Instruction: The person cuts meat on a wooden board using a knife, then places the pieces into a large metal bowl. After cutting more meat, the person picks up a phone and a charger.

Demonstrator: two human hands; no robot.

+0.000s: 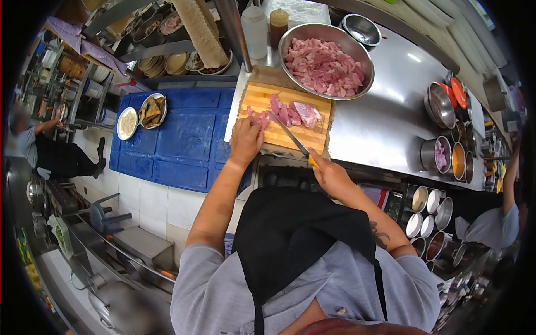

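A wooden cutting board [279,140] lies on a brown cloth at the steel counter's left end. My right hand [331,174] is closed round the yellow handle of a knife [294,139], its blade pointing up and left across the board to the meat. My left hand [247,138] rests at the board's left edge, fingers bent over small pieces of raw meat [258,118]; whether it grips any is hidden. Sliced strips and a larger chunk of meat [306,114] lie right of it. Behind the board stands a big steel bowl [368,81] heaped with cut meat.
Left of the board is a blue surface [184,139] bearing two plates of food. Squeeze bottles [255,33] stand behind the board. Steel bowls and pots [431,153] line the counter's right end. One person [50,148] is at the far left, another [494,220] at the far right.
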